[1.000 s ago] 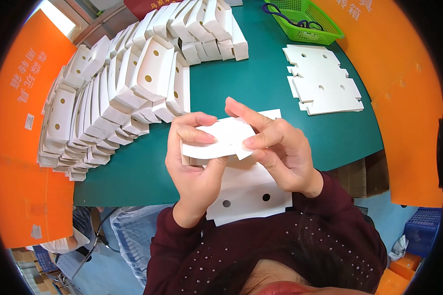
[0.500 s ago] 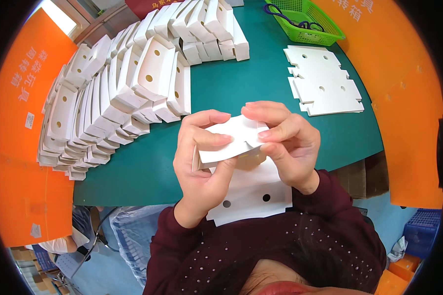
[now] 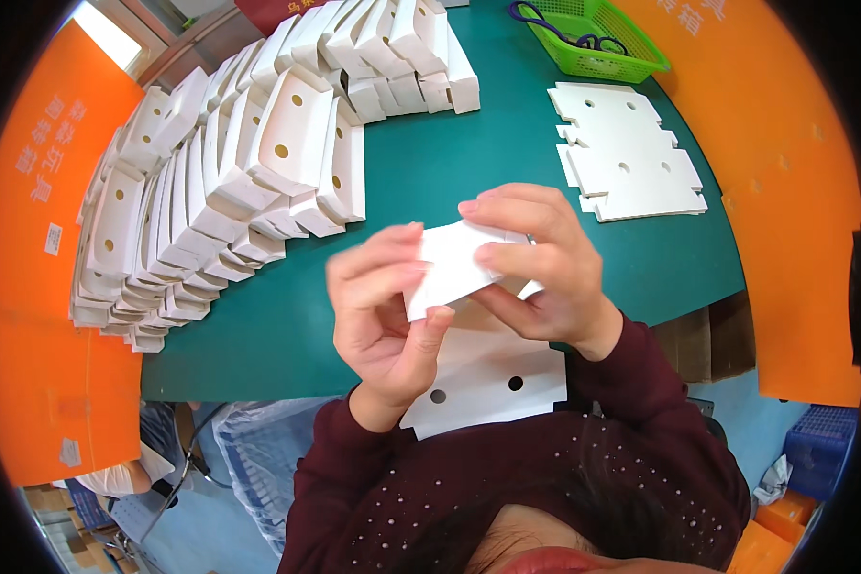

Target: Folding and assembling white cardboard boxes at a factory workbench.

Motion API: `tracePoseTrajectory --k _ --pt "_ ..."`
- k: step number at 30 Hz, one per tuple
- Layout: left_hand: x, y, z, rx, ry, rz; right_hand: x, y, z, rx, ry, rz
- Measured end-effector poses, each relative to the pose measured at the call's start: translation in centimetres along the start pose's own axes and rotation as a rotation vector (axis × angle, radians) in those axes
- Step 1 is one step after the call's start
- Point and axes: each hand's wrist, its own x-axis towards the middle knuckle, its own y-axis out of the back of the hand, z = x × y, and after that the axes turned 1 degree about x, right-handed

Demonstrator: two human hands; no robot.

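Observation:
Between both hands, above the green table (image 3: 258, 359), I hold a small white cardboard box (image 3: 450, 263), partly folded. My left hand (image 3: 383, 311) grips its left end, thumb below and fingers over the top. My right hand (image 3: 545, 263) closes around the right end, with the thumb underneath. Most of the box's lower side is hidden by my fingers. Under my hands, close to my body, lies a flat white card blank (image 3: 483, 387) with two round holes showing.
Folded white boxes (image 3: 196, 191) are stacked in rows at the left. A pile of flat blanks (image 3: 631, 177) lies at the right, below a green basket (image 3: 607, 48) holding a dark cord. Orange panels (image 3: 57, 287) flank the table. A plastic-lined blue crate (image 3: 263, 459) stands below its front edge.
My right hand has turned and its thumb has moved beneath the box. The box has tilted, and my left hand has shifted slightly left along it.

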Motion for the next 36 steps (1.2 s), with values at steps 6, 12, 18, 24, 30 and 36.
tracePoseTrajectory --k 6,12,18,24,30,36 --pt "0.2 0.7 -0.5 0.191 -0.166 -0.078 -0.5 -1.2 -0.6 -0.04 -0.071 0.055" --pt "0.3 1.5 -0.9 0.073 -0.159 -0.103 -0.6 -1.6 -1.2 -0.016 -0.115 0.043" --pt "0.2 1.6 -1.7 -0.136 -0.133 -0.09 -0.7 -1.6 -1.5 -0.011 -0.134 0.029" --pt "0.3 1.1 -0.3 0.084 -0.087 -0.12 -0.7 -2.0 -1.6 -0.039 -0.118 0.023" --pt "-0.4 0.9 -0.4 0.501 -0.181 -0.23 -0.2 -1.7 -2.0 -0.008 -0.2 -0.037" --pt "-2.6 0.3 -1.9 0.475 0.232 -0.391 -0.2 -0.1 -0.9 -0.006 -0.382 0.192"
